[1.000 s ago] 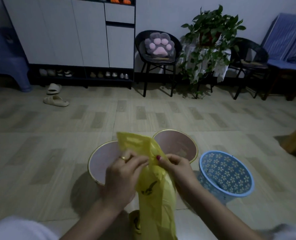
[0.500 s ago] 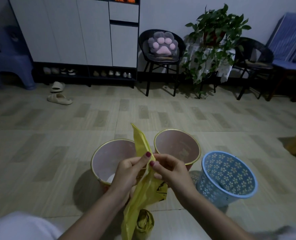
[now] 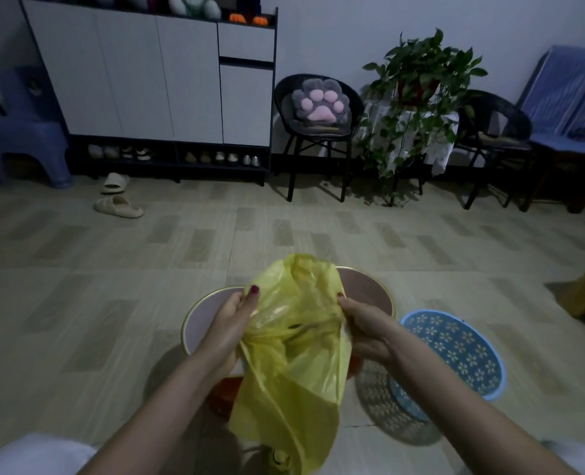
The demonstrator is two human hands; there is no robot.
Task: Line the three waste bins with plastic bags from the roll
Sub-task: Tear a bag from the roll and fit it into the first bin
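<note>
I'm getting one view only, a wide-angle head camera, so nothing is being shared with a second view. It's looking forward and down from above the person's forearms, close over the yellow bag (image 3: 294, 341) at the bottom centre. It's facing across the tiled floor (image 3: 112, 286) toward the far wall, where the white cabinet (image 3: 154, 73) is bending at the frame's edge.

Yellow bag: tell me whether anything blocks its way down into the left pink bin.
Nothing visible does. The yellow bag hangs open between left hand and right hand, above the left pink bin, whose visible mouth looks bare.
</note>
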